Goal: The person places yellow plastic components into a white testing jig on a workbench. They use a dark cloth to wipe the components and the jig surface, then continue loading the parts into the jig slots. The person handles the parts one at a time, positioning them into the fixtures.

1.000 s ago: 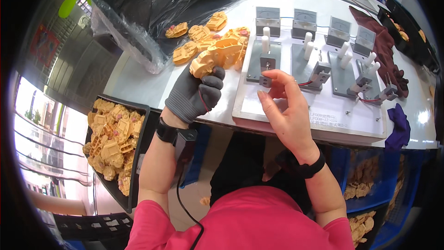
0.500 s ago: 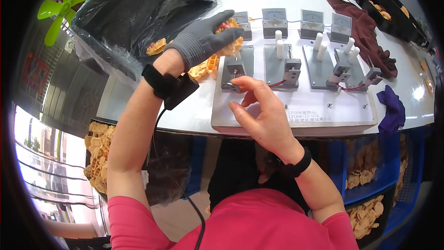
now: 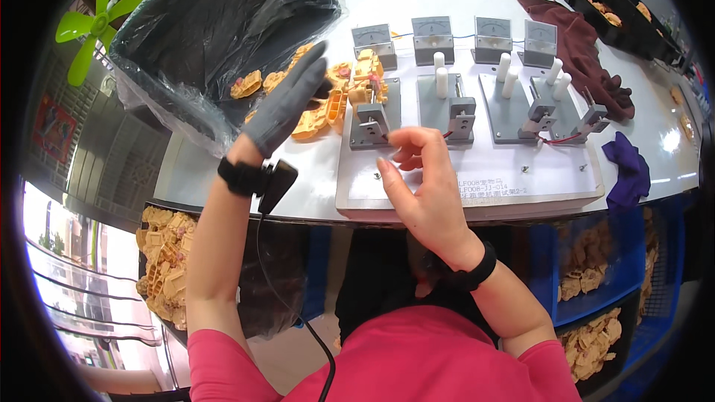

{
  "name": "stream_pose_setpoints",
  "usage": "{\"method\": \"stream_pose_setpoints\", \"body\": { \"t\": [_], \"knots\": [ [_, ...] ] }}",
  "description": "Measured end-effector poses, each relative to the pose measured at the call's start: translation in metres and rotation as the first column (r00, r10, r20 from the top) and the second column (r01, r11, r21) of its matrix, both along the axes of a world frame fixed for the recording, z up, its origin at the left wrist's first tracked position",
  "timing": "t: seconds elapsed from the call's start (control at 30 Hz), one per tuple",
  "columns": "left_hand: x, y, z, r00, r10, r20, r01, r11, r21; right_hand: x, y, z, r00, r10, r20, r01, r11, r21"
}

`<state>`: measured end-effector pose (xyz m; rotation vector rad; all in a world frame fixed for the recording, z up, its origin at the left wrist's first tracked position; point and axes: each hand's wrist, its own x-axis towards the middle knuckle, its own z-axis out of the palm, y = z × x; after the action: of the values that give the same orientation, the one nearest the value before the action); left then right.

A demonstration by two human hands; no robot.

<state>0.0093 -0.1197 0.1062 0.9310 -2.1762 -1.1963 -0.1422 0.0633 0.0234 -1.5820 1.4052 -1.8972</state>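
Note:
A tan moulded plastic part [image 3: 366,78] sits on the leftmost grey test fixture [image 3: 392,115], apart from both hands. To its left is my left hand [image 3: 287,108] in a dark grey glove, fingers stretched out and holding nothing. It hovers by several loose tan parts [image 3: 311,125] lying between the black-lined bin and the fixture. My bare right hand [image 3: 426,190] is in front of the same fixture, its thumb and curled fingers apart. Its fingertips are close to the grey clamp block [image 3: 372,125]; whether they touch it I cannot tell.
Several more fixtures with white pegs [image 3: 442,83] stand to the right, analog meters [image 3: 433,36] behind them. A bin lined with black plastic [image 3: 216,22] fills the far left. Brown cloth [image 3: 577,52], purple cloth [image 3: 627,170] and a black tray [image 3: 618,18] lie right. Blue crates [image 3: 599,305] hold tan parts below.
My left hand has let go of the tan part, which now rests on the leftmost fixture, and moved left. The clamp block there has swung upright. My right hand has barely shifted.

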Motion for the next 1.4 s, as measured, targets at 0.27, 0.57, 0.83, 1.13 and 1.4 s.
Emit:
{"method": "stream_pose_setpoints", "body": {
  "t": [0.27,0.57,0.83,1.13,1.4],
  "knots": [
    [0.066,-0.005,-0.064,0.853,0.307,0.422,0.043,0.766,-0.642,0.002,-0.001,0.005,0.994,0.030,-0.105,-0.019,0.994,0.107],
    [0.058,-0.009,-0.073,0.692,0.298,0.657,0.038,0.894,-0.447,0.002,-0.001,0.002,0.984,0.001,-0.179,0.023,0.991,0.129],
    [0.070,-0.012,-0.098,0.793,0.391,0.466,-0.100,0.840,-0.534,0.003,-0.002,0.004,0.982,0.019,-0.190,0.003,0.993,0.118],
    [0.079,-0.042,-0.072,0.886,0.461,-0.043,-0.359,0.743,0.564,0.006,0.001,0.005,0.992,0.032,-0.124,-0.015,0.990,0.139],
    [0.096,0.044,-0.033,0.699,0.270,-0.662,0.412,0.605,0.682,0.001,0.001,-0.001,0.989,0.138,-0.057,-0.132,0.987,0.095]
  ]
}}
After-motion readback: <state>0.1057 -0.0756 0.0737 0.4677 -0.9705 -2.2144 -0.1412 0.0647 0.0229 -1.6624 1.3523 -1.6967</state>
